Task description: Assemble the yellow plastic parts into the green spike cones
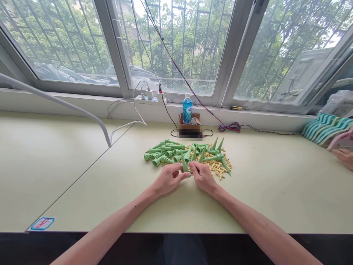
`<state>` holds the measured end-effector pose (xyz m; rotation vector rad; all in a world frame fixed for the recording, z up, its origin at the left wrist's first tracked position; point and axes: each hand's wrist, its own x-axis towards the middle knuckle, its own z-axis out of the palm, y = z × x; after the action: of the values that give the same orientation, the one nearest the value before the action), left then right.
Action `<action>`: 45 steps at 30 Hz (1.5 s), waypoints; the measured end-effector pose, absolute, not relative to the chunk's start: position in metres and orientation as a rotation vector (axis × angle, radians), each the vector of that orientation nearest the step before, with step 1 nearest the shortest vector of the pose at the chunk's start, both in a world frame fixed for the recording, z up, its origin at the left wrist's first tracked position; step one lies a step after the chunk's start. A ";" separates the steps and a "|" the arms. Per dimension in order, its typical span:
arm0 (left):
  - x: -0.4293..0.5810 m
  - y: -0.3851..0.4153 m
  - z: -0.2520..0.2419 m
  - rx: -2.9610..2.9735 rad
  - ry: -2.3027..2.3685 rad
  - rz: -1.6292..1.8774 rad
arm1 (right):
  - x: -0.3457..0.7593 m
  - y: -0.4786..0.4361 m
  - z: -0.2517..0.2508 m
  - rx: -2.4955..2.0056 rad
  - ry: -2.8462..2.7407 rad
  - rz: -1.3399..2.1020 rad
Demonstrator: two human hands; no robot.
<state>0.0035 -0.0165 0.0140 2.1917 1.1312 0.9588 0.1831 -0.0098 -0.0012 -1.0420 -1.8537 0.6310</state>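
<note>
My left hand is closed round the base of a green plastic cone-shaped spike, its point upward. Close beside it, my right hand has its thumb and forefinger pinched together at the spike's lower end. What those fingertips hold, if anything, is hidden. Just beyond both hands lies a pile of similar green spikes, some flat and some with the point upward. Small yellow plastic fittings are scattered among them, mostly to the right.
Behind the pile, a blue-liquid bottle stands in a small cardboard box. A coiled cable lies to its right. At far right are green hangers and another person's hand. A white cable arcs over the left side.
</note>
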 end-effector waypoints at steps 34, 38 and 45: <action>0.006 -0.016 0.028 1.455 0.973 0.932 | 0.180 -0.010 -0.003 -1.019 -1.761 0.635; 0.004 -0.015 0.026 1.452 0.958 0.923 | 0.181 -0.009 -0.003 -1.035 -1.775 0.646; 0.002 -0.016 0.016 1.560 0.905 0.947 | 0.181 -0.010 -0.002 -1.050 -1.786 0.640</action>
<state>0.0019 -0.0156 0.0157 1.5596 0.9054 0.9473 0.1812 -0.0097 -0.0024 -1.0497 -1.7861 0.6400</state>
